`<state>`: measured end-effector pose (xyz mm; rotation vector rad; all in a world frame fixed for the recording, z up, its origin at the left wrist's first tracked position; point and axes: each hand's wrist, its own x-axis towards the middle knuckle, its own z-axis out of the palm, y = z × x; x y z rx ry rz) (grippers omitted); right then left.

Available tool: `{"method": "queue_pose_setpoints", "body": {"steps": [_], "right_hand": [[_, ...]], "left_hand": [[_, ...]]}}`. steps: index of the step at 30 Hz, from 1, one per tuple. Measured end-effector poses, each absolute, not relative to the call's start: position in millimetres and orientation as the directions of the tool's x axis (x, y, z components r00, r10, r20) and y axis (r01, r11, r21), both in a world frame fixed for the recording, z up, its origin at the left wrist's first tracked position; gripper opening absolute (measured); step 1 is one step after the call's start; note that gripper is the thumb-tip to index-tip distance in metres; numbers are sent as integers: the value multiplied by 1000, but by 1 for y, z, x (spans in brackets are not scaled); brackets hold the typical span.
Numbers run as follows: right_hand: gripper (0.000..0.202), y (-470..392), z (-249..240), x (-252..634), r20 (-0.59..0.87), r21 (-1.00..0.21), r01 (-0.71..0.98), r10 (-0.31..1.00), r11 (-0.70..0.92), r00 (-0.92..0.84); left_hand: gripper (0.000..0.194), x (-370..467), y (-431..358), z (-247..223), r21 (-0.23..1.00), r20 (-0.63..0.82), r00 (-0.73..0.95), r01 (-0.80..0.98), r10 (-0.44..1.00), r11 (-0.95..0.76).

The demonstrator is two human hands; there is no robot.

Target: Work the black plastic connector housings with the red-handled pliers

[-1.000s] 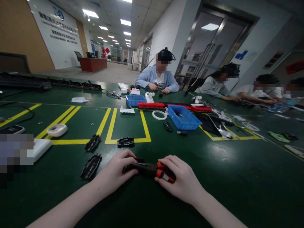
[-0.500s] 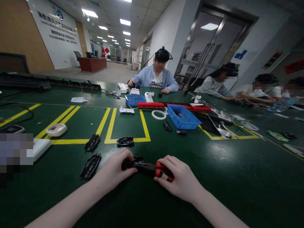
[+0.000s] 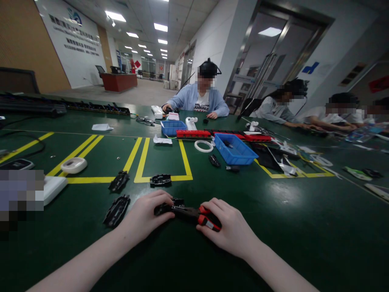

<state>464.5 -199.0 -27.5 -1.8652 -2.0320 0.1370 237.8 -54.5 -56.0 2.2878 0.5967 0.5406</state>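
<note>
Clasping red-handled metal pliers [image 3: 209,222] in our right hand [image 3: 230,223], we pinch a ridged black part [image 3: 161,209] with our left hand [image 3: 150,211], nearer the glossy table's [image 3: 194,261] front edge!

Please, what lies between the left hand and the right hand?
Red-handled pliers and part of a black piece, as the head view shows.

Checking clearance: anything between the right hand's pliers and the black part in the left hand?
Nothing visible. The pliers in the right hand point at the black part in the left hand, tips right by it. That hand hides some of it, so contact is unclear. A loose black piece lies beyond, off that line.
</note>
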Motion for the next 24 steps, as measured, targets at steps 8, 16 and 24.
{"method": "queue_pose_setpoints", "body": {"steps": [8, 16, 24], "right_hand": [[33, -200, -21, 471, 189, -293, 944, 977, 151, -97], [34, -199, -25, 469, 172, -310, 940, 981, 141, -90], [32, -198, -26, 469, 182, -298, 944, 979, 142, -90]], "left_hand": [[8, 239, -58, -50, 703, 168, 814, 296, 556, -647], [7, 239, -54, -53, 726, 158, 829, 271, 536, -633], [13, 238, -56, -50, 739, 164, 834, 249, 526, -626]]}}
